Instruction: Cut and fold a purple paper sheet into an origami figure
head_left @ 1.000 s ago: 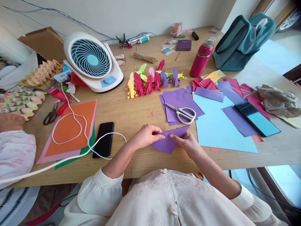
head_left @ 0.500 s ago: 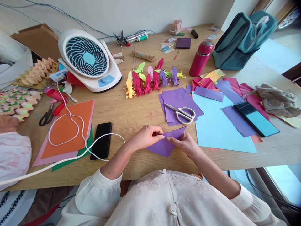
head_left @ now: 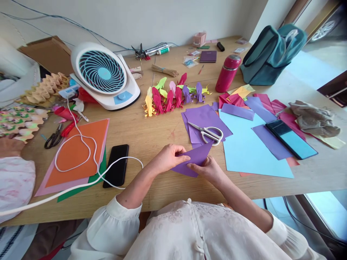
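Note:
Between my two hands is a sheet of purple paper (head_left: 193, 159), raised off the table near its front edge and partly folded. My left hand (head_left: 173, 157) pinches its left part between thumb and fingers. On the right and lower side, my right hand (head_left: 208, 169) grips the sheet, thumb on top and the other fingers partly hidden behind. White-handled scissors (head_left: 211, 135) lie just beyond, on a stack of purple sheets (head_left: 202, 115). A light blue sheet (head_left: 244, 155) lies to the right of my right hand.
Folded paper figures (head_left: 169, 99) stand in a cluster ahead. A fan (head_left: 105, 77), a black phone (head_left: 117, 166) with a white cable across it, and orange paper (head_left: 78, 155) are leftward. To the right are a red bottle (head_left: 228, 74), another phone (head_left: 290, 139) and a teal bag (head_left: 271, 59). Another person's hand (head_left: 11, 147) shows far left.
The purple paper has tilted up and its upper flap stands larger in view. My right hand has shifted slightly down and left along the sheet. The camera view has moved a little.

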Demonstrator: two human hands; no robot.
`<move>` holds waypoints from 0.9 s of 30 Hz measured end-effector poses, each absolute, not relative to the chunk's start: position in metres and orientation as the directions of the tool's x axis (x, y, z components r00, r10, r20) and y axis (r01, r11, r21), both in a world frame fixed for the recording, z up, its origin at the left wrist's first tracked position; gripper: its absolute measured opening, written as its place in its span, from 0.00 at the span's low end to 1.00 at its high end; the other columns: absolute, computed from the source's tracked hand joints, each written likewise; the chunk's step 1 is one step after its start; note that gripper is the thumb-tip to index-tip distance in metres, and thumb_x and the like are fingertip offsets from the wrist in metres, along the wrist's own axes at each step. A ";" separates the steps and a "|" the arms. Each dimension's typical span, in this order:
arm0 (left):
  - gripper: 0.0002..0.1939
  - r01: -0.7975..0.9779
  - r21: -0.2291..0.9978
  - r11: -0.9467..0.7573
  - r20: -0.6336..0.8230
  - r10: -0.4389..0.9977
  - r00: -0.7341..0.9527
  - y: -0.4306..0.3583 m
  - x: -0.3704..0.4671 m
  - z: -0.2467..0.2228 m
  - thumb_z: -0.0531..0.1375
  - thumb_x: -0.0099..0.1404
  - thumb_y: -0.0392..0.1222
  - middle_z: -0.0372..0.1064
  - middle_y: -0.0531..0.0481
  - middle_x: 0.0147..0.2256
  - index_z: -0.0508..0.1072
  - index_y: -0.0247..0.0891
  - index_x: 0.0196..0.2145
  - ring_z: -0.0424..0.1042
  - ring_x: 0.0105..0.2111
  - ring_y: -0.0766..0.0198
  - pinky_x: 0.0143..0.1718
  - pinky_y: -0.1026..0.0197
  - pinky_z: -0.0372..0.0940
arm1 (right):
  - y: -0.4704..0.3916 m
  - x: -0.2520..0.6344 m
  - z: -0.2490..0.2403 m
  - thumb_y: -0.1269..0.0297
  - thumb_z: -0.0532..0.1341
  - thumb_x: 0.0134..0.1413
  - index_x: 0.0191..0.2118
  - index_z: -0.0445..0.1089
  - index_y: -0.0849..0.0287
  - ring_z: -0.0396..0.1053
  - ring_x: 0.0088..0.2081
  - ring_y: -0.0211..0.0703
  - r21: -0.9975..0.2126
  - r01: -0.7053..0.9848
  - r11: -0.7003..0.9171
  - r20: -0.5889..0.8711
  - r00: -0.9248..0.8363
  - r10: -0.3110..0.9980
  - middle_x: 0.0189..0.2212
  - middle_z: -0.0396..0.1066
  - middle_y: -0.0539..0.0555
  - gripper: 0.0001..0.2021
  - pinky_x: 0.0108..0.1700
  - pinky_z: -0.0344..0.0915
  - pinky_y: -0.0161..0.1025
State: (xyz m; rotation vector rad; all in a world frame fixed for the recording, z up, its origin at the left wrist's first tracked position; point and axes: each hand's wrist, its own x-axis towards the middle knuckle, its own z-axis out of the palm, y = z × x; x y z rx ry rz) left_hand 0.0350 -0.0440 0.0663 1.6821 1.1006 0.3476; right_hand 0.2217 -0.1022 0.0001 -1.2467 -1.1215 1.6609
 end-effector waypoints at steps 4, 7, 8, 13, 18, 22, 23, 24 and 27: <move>0.19 0.460 0.886 0.065 -0.319 0.804 0.502 -0.043 0.031 0.066 0.66 0.56 0.53 0.60 0.57 0.21 0.69 0.35 0.21 0.57 0.23 0.71 0.24 0.67 0.51 | -0.104 0.223 0.002 0.47 0.71 0.44 0.36 0.77 0.60 0.69 0.28 0.44 -0.951 -0.026 -0.309 -0.290 -0.276 0.916 0.27 0.76 0.52 0.20 0.30 0.65 0.38; 0.22 0.432 0.888 0.154 -0.370 0.798 0.476 -0.040 0.023 0.064 0.67 0.53 0.57 0.60 0.57 0.20 0.69 0.35 0.22 0.56 0.22 0.71 0.23 0.67 0.49 | -0.105 0.223 0.007 0.45 0.70 0.45 0.28 0.73 0.60 0.62 0.26 0.39 -0.960 -0.017 -0.279 -0.255 -0.351 0.901 0.23 0.70 0.49 0.20 0.29 0.59 0.37; 0.22 0.423 0.889 0.175 -0.380 0.797 0.469 -0.039 0.020 0.064 0.67 0.53 0.57 0.60 0.57 0.20 0.69 0.34 0.22 0.56 0.22 0.71 0.24 0.66 0.49 | -0.106 0.224 0.008 0.45 0.69 0.46 0.26 0.71 0.60 0.60 0.25 0.37 -0.964 -0.014 -0.266 -0.242 -0.375 0.895 0.21 0.67 0.48 0.20 0.29 0.56 0.36; 0.22 0.415 0.892 0.182 -0.380 0.799 0.466 -0.035 0.007 0.063 0.67 0.55 0.57 0.60 0.57 0.21 0.69 0.34 0.23 0.55 0.22 0.72 0.25 0.66 0.49 | -0.109 0.225 0.010 0.50 0.67 0.52 0.23 0.64 0.59 0.51 0.26 0.33 -0.976 0.008 -0.218 -0.201 -0.420 0.885 0.20 0.58 0.45 0.20 0.29 0.49 0.35; 0.24 0.421 0.888 0.184 -0.368 0.834 0.411 -0.029 -0.007 0.060 0.67 0.53 0.59 0.57 0.59 0.21 0.66 0.35 0.22 0.53 0.23 0.72 0.26 0.66 0.48 | -0.117 0.235 0.010 0.52 0.66 0.53 0.27 0.70 0.60 0.57 0.27 0.35 -0.964 0.191 -0.184 -0.251 -0.435 0.865 0.24 0.65 0.48 0.16 0.29 0.52 0.35; 0.22 0.566 0.819 0.100 -0.437 0.747 0.500 -0.026 -0.016 0.051 0.64 0.56 0.59 0.61 0.57 0.22 0.70 0.34 0.25 0.56 0.23 0.70 0.26 0.66 0.51 | -0.119 0.248 0.012 0.51 0.65 0.55 0.28 0.70 0.60 0.57 0.27 0.35 -0.967 0.170 -0.191 -0.248 -0.436 0.865 0.24 0.65 0.48 0.16 0.29 0.53 0.35; 0.21 0.601 0.797 0.051 -0.441 0.729 0.524 -0.026 -0.017 0.049 0.63 0.57 0.58 0.61 0.56 0.22 0.71 0.34 0.26 0.57 0.24 0.69 0.26 0.66 0.51 | -0.118 0.250 0.012 0.50 0.65 0.56 0.29 0.70 0.60 0.57 0.27 0.35 -0.970 0.153 -0.191 -0.239 -0.422 0.874 0.24 0.65 0.48 0.17 0.30 0.53 0.35; 0.20 0.626 0.779 0.005 -0.437 0.720 0.539 -0.025 -0.017 0.048 0.62 0.58 0.57 0.62 0.56 0.22 0.71 0.34 0.26 0.58 0.24 0.69 0.26 0.65 0.51 | -0.118 0.252 0.012 0.49 0.65 0.56 0.29 0.71 0.60 0.58 0.27 0.35 -0.972 0.138 -0.192 -0.233 -0.406 0.884 0.25 0.65 0.48 0.17 0.30 0.54 0.35; 0.18 0.650 0.757 -0.068 -0.408 0.728 0.551 -0.026 -0.015 0.045 0.60 0.61 0.54 0.62 0.56 0.22 0.70 0.35 0.25 0.58 0.25 0.68 0.28 0.65 0.51 | -0.114 0.253 0.013 0.46 0.64 0.56 0.30 0.72 0.59 0.62 0.30 0.38 -0.974 0.090 -0.208 -0.226 -0.355 0.907 0.27 0.68 0.51 0.19 0.32 0.57 0.36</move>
